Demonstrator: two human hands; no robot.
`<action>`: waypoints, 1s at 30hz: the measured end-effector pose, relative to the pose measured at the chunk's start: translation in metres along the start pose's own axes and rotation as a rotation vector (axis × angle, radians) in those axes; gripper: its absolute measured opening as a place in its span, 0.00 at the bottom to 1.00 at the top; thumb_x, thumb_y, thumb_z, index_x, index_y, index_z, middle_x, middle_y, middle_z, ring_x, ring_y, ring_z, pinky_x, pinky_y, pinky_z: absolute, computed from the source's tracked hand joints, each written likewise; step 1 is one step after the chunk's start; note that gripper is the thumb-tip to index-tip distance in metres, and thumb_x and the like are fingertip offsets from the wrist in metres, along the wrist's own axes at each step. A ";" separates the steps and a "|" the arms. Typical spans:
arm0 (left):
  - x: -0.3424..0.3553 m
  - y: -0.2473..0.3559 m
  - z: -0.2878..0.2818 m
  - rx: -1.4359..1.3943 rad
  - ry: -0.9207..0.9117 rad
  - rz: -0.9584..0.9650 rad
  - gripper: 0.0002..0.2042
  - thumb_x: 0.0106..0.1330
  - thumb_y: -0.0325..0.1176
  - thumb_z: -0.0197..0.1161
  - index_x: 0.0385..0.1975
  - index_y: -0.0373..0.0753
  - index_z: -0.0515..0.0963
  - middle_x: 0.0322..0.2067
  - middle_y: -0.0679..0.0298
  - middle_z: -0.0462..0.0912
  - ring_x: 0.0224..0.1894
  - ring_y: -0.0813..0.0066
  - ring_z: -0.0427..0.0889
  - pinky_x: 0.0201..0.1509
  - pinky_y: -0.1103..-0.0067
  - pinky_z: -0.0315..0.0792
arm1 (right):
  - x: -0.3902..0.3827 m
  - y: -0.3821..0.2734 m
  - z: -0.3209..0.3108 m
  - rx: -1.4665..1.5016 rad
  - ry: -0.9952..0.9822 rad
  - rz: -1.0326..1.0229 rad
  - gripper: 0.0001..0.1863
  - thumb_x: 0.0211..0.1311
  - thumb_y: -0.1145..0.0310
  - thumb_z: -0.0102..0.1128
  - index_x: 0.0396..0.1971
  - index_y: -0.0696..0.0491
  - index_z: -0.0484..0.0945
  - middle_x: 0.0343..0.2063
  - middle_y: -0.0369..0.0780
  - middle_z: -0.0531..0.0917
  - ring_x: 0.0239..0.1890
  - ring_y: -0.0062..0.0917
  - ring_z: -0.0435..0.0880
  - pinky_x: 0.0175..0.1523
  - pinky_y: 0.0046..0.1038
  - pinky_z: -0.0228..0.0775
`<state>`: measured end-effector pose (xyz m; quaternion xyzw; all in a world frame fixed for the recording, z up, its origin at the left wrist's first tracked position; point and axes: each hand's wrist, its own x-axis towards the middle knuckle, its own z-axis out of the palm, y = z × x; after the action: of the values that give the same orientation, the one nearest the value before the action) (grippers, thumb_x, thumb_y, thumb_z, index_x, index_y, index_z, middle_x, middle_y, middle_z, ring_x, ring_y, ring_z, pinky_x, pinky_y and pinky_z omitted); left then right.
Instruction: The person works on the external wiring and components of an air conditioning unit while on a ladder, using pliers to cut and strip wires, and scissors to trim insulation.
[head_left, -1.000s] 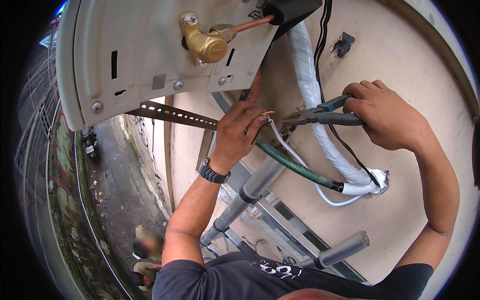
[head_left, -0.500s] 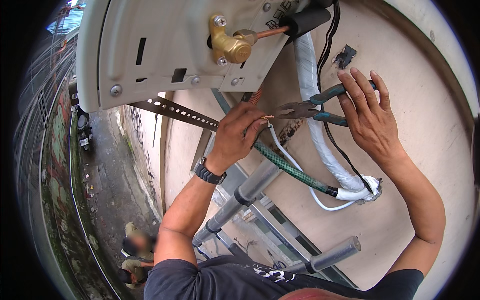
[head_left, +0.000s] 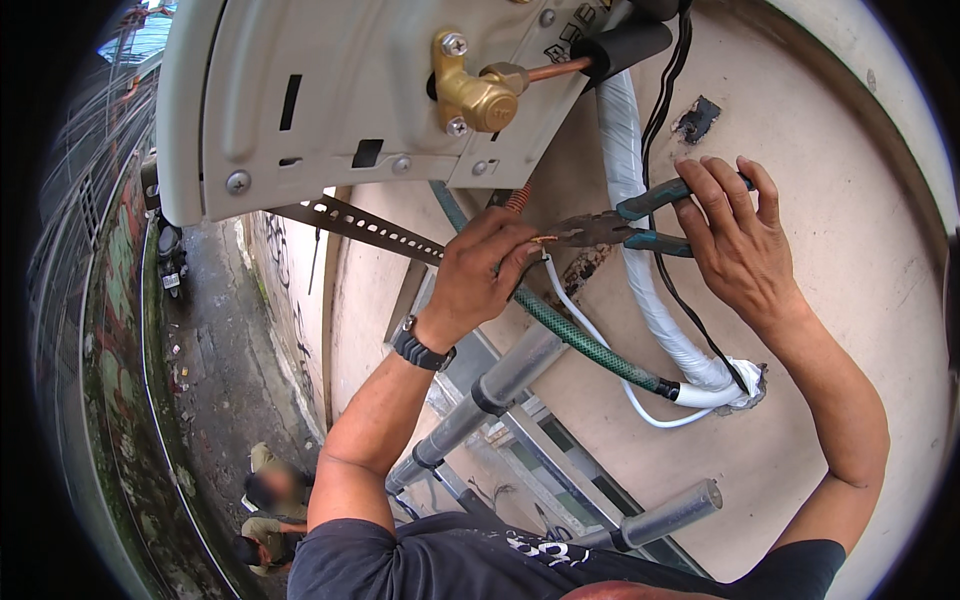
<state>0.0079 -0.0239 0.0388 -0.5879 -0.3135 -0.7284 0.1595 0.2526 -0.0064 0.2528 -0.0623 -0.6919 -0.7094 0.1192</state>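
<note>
My left hand [head_left: 482,262] pinches a white cable [head_left: 562,290] near its end, where short bare copper strands [head_left: 543,239] stick out past the fingertips. My right hand [head_left: 741,240] is wrapped round the teal and black handles of a pair of pliers [head_left: 598,229]. The handles are spread, and the jaws point left, their tips at the copper strands. Whether the tips are closed on the strands I cannot tell. A green braided hose [head_left: 590,345] runs just below my left hand. Above both hands hangs a grey metal unit [head_left: 330,100] with a brass valve [head_left: 478,98].
A perforated metal bracket [head_left: 370,227] reaches out left of my left hand. White-wrapped piping [head_left: 625,200] and black wires run down to a wall hole [head_left: 745,385]. Below me stands a metal ladder [head_left: 500,385]. Far down in the alley [head_left: 225,340] are two people [head_left: 275,500] and a parked motorcycle [head_left: 170,260].
The plier jaws have moved slightly left and down, up to the copper strands. My left hand keeps its pinch on the cable. The whole view has shifted slightly.
</note>
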 end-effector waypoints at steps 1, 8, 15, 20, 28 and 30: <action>-0.001 0.000 -0.002 -0.007 0.007 -0.004 0.08 0.67 0.20 0.67 0.45 0.35 0.86 0.40 0.58 0.83 0.38 0.62 0.84 0.40 0.73 0.78 | 0.002 -0.001 -0.001 -0.010 0.001 -0.006 0.05 0.70 0.59 0.62 0.38 0.42 0.81 0.61 0.29 0.74 0.68 0.22 0.69 0.82 0.41 0.49; 0.000 -0.003 -0.003 0.011 0.018 0.031 0.08 0.67 0.20 0.67 0.44 0.34 0.85 0.40 0.57 0.83 0.37 0.61 0.84 0.39 0.73 0.77 | 0.004 -0.001 -0.003 -0.002 0.008 -0.028 0.06 0.70 0.58 0.63 0.36 0.42 0.78 0.54 0.30 0.74 0.62 0.22 0.71 0.77 0.37 0.55; 0.000 -0.002 -0.003 0.013 0.004 0.024 0.08 0.66 0.20 0.68 0.44 0.34 0.84 0.40 0.56 0.83 0.38 0.60 0.85 0.41 0.72 0.78 | 0.009 0.002 -0.016 0.176 -0.117 -0.060 0.07 0.69 0.64 0.60 0.35 0.50 0.76 0.45 0.38 0.78 0.49 0.26 0.77 0.59 0.34 0.69; -0.001 -0.004 0.000 0.070 0.052 0.079 0.09 0.65 0.20 0.69 0.44 0.34 0.84 0.41 0.55 0.83 0.41 0.55 0.85 0.44 0.69 0.79 | 0.018 0.012 -0.029 0.492 -0.396 -0.041 0.06 0.65 0.69 0.61 0.37 0.55 0.78 0.38 0.42 0.80 0.41 0.33 0.82 0.47 0.35 0.74; -0.002 -0.004 0.007 0.181 0.022 0.176 0.11 0.63 0.20 0.71 0.44 0.34 0.84 0.41 0.55 0.83 0.42 0.55 0.85 0.44 0.67 0.79 | 0.053 0.037 -0.033 0.931 -1.214 0.131 0.08 0.59 0.72 0.59 0.31 0.59 0.84 0.21 0.39 0.84 0.26 0.29 0.84 0.36 0.33 0.74; 0.000 -0.006 0.008 0.185 0.019 0.186 0.11 0.62 0.20 0.71 0.44 0.34 0.84 0.41 0.56 0.83 0.42 0.54 0.84 0.44 0.66 0.79 | 0.055 0.043 -0.029 1.093 -1.230 0.174 0.09 0.58 0.70 0.59 0.31 0.59 0.85 0.20 0.37 0.83 0.23 0.29 0.83 0.36 0.32 0.74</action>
<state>0.0106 -0.0145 0.0377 -0.5903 -0.3220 -0.6841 0.2827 0.2128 -0.0410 0.3074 -0.4261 -0.8735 -0.1005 -0.2128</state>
